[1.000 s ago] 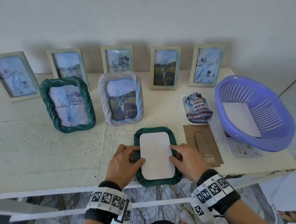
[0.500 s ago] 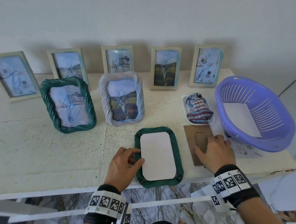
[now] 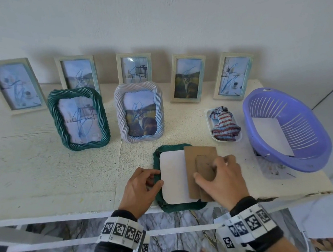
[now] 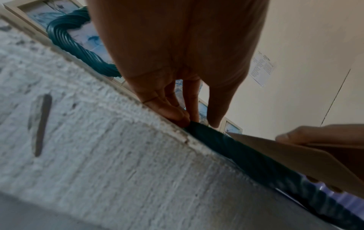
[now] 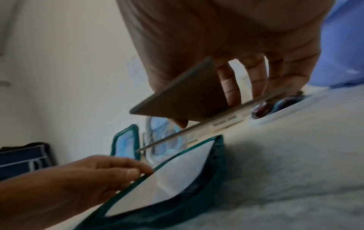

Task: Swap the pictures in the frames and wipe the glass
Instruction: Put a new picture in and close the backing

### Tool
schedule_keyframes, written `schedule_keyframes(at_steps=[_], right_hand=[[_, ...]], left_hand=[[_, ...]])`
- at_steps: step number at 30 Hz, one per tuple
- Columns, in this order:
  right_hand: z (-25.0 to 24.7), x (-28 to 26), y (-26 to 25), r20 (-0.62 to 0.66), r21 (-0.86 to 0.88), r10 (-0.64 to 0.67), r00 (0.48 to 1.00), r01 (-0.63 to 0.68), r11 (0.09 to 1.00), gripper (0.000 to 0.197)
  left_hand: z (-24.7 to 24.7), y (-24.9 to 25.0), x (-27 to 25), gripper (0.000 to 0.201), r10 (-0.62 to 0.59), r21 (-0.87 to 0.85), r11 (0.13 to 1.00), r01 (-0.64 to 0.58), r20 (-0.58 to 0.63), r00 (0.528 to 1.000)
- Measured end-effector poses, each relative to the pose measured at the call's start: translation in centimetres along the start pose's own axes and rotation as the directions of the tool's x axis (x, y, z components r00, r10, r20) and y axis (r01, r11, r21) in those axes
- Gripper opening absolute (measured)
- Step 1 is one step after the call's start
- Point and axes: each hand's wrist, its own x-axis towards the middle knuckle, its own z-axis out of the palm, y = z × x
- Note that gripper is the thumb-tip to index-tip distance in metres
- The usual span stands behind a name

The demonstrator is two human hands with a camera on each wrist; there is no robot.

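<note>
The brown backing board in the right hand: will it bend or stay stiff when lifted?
The backing board probably stays stiff: held at one end by the right hand, it keeps flat above the green frame. It looks thin, so likely light. Its hinged stand may swing open.

Soft, even daylight fills the head view, with faint shadows behind the frames [image 3: 188, 78] on the wall. Straight lines bow toward its edges. Both wrist views are dimmer and motion-blurred; the near counter [image 4: 98, 155] is out of focus.
</note>
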Motion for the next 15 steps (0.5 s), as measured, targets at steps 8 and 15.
schedule_keyframes(at_steps=[8, 15], right_hand=[[3.2, -0.4, -4.3, 0.039, -0.109, -0.102, 0.994, 0.106, 0.988, 0.064], [3.7, 0.0, -4.8, 0.043, -0.112, -0.109, 0.993, 0.113, 0.987, 0.067]], left_hand=[[0.0, -0.3, 0.0, 0.022, 0.051, 0.005, 0.999, -0.051, -0.002, 0.999], [0.0, -0.5, 0.1, 0.025, 0.049, 0.001, 0.999, -0.049, 0.006, 0.999]])
